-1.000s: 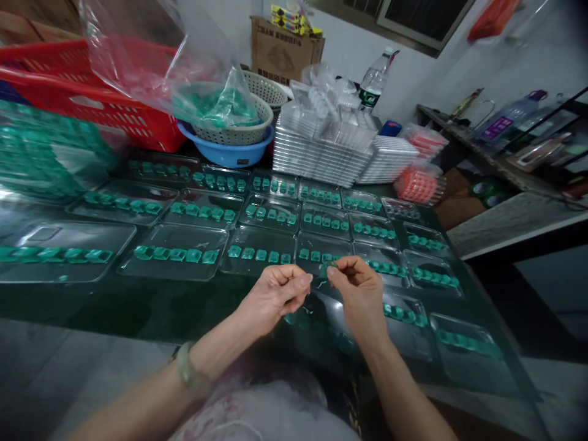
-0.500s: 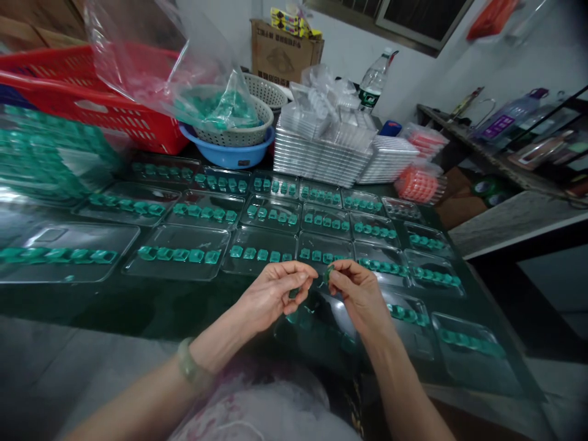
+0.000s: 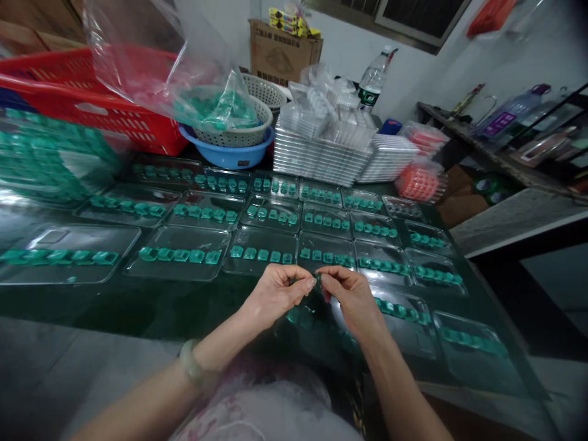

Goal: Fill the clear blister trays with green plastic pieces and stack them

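My left hand and my right hand meet low over the table, fingertips nearly touching. Thumb and forefinger of my right hand pinch a small dark green piece; its exact shape is mostly hidden. My left fingers are also pinched together, right beside that piece; what they hold, if anything, is too small to make out. Just below the hands lie blurred green pieces. Beyond them, a clear plastic tray carries a row of translucent green cube-like pieces.
More clear trays with green rows cover the dark green table. At the back stand a red basket, a blue basin under a grey colander, stacked clear trays and a water bottle. Filled trays pile up at left.
My hands have come closer together. The right hand moved left with the green piece, and the left fingertips closed in beside it. The trays have not moved.
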Action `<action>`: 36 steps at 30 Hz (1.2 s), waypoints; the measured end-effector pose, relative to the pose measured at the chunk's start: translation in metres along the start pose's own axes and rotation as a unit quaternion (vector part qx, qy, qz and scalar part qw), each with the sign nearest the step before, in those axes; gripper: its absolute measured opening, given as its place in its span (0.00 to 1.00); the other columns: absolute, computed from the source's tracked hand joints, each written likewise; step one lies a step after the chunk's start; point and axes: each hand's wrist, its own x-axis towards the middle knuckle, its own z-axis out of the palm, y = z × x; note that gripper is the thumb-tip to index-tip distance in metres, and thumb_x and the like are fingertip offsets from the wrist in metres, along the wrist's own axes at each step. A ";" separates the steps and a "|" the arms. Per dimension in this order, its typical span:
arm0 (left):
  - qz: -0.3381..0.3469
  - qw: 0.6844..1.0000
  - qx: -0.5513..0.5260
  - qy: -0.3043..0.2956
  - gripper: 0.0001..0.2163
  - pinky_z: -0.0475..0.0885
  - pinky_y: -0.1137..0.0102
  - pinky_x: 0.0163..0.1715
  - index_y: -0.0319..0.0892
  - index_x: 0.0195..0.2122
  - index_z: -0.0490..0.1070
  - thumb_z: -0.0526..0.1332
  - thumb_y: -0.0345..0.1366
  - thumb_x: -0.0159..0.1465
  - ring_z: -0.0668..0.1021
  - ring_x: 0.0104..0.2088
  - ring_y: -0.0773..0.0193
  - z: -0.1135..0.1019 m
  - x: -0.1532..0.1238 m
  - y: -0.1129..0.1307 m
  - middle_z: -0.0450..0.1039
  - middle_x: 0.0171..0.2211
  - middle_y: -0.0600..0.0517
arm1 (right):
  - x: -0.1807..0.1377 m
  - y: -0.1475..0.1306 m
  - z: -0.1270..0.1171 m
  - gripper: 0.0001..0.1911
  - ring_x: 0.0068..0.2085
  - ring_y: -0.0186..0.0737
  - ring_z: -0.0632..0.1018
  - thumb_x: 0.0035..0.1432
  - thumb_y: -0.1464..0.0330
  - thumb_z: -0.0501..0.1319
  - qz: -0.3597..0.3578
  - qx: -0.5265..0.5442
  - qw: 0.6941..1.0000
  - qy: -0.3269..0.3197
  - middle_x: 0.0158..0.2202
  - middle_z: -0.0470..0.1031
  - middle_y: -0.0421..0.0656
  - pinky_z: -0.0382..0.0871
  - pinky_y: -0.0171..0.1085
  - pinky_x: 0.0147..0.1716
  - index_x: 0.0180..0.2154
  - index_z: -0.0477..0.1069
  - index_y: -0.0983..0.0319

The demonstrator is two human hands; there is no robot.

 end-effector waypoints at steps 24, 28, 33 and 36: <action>-0.021 0.999 -0.031 0.023 0.14 0.47 0.79 0.13 0.39 0.23 0.61 0.62 0.44 0.53 0.55 0.14 0.77 0.006 0.007 -0.017 0.54 0.13 0.61 | -0.006 0.001 0.009 0.05 0.29 0.34 0.73 0.51 0.70 0.58 -0.123 -0.206 0.969 0.060 0.28 0.74 0.39 0.67 0.32 0.29 0.33 0.71 0.61; -0.036 0.999 -0.031 -0.001 0.12 0.48 0.79 0.13 0.40 0.26 0.62 0.61 0.43 0.55 0.55 0.14 0.77 0.004 0.006 -0.017 0.54 0.13 0.62 | -0.008 0.002 0.002 0.05 0.27 0.33 0.73 0.52 0.68 0.58 -0.094 -0.189 0.977 0.035 0.27 0.73 0.39 0.67 0.31 0.27 0.32 0.71 0.62; 0.053 0.985 0.160 0.026 0.07 0.59 0.76 0.21 0.37 0.34 0.70 0.57 0.34 0.57 0.64 0.20 0.73 0.003 0.001 -0.011 0.62 0.19 0.57 | -0.009 0.004 0.005 0.05 0.27 0.32 0.72 0.52 0.70 0.57 -0.117 -0.226 0.966 0.036 0.26 0.73 0.39 0.66 0.31 0.27 0.31 0.71 0.62; 0.133 0.957 0.257 0.021 0.07 0.62 0.74 0.27 0.36 0.33 0.72 0.55 0.29 0.57 0.68 0.25 0.70 0.006 0.000 -0.007 0.67 0.24 0.54 | -0.013 0.000 0.011 0.05 0.27 0.32 0.71 0.51 0.73 0.56 -0.166 -0.288 0.942 0.039 0.26 0.72 0.39 0.65 0.31 0.28 0.31 0.71 0.62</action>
